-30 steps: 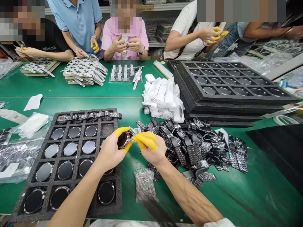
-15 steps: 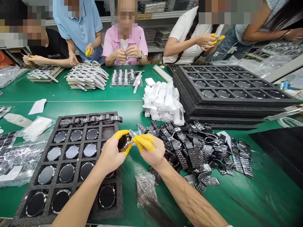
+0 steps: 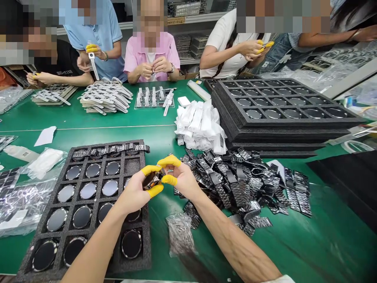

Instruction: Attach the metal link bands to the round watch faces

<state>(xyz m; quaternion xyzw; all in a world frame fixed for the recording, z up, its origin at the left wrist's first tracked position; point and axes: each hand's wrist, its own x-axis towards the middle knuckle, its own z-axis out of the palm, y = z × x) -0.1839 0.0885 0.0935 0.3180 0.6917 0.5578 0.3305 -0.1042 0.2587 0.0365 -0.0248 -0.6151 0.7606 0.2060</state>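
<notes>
A round watch case (image 3: 151,179) with a dark face is tilted between my hands, above the right edge of the black foam tray (image 3: 146,220). My left hand (image 3: 138,188), with yellow finger cots, is closed around its left side. My right hand (image 3: 181,177), also in yellow finger cots, has finger and thumb at the case's right end, a gap showing behind the tips. Several watch cases sit face up in the tray's pockets, and a dark metal watch band (image 3: 110,150) lies across its far row. Any small part at the case's right end is hidden.
Loose black metal bands (image 3: 235,181) are heaped to the right, with white-wrapped bands (image 3: 200,125) behind. A bag of small metal pins (image 3: 180,234) lies in front. Stacked foam trays (image 3: 282,122) stand at the back right. Co-workers handle parts across the green table (image 3: 118,131).
My right fingers have gone from a tight pinch beside the watch case to spread around its right end. The case has tilted. Across the table, a co-worker has lifted a white strap.
</notes>
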